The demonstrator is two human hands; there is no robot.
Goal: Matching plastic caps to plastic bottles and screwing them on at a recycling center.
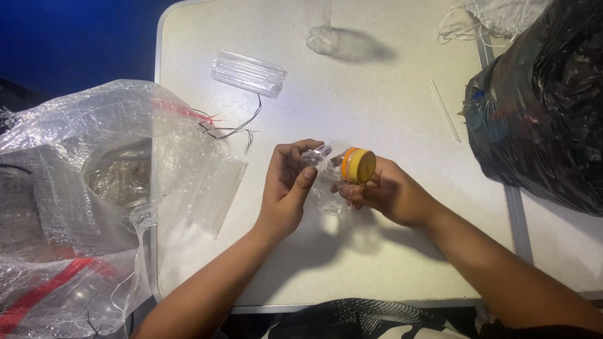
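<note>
Small clear plastic bottle [333,179] with yellow cap [361,165] (orange ring beneath), lying sideways above the table [377,81], right hand [392,194] clasping its cap end, left hand [289,185] pinching its base.

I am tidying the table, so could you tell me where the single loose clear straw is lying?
In the head view the single clear straw lies alone on the white table, upper right, just left of the black plastic bag.
</note>
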